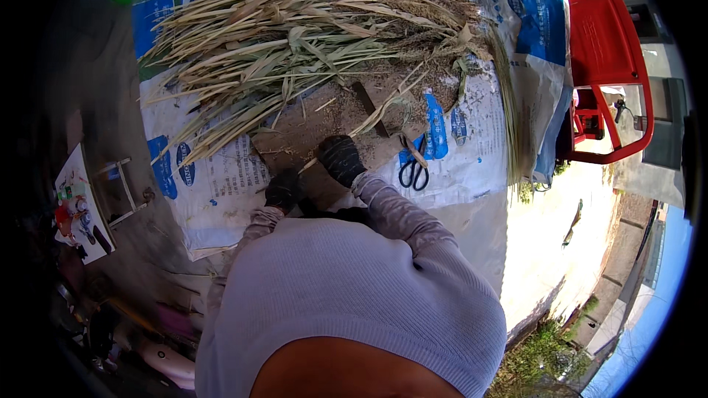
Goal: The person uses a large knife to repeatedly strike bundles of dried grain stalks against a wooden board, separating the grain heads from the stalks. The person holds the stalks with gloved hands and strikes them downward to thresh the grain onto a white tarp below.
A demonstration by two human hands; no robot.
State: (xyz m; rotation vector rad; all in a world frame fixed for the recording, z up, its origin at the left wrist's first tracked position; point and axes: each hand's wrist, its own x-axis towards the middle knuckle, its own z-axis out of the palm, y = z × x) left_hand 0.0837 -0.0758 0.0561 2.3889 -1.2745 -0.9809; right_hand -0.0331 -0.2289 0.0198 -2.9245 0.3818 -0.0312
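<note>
Head, right hand (341, 160) forward, left hand (285, 191) nearer

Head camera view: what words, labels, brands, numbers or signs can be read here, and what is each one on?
I won't copy printed wording, but here is where it stands:
White sheet: pale lettering on blue patches; not quoted.
Same sheet, left of the left hand: rows of dark print, too small to read.
White-and-blue bag on the right: pale lettering on its blue panel, too small to read.
</note>
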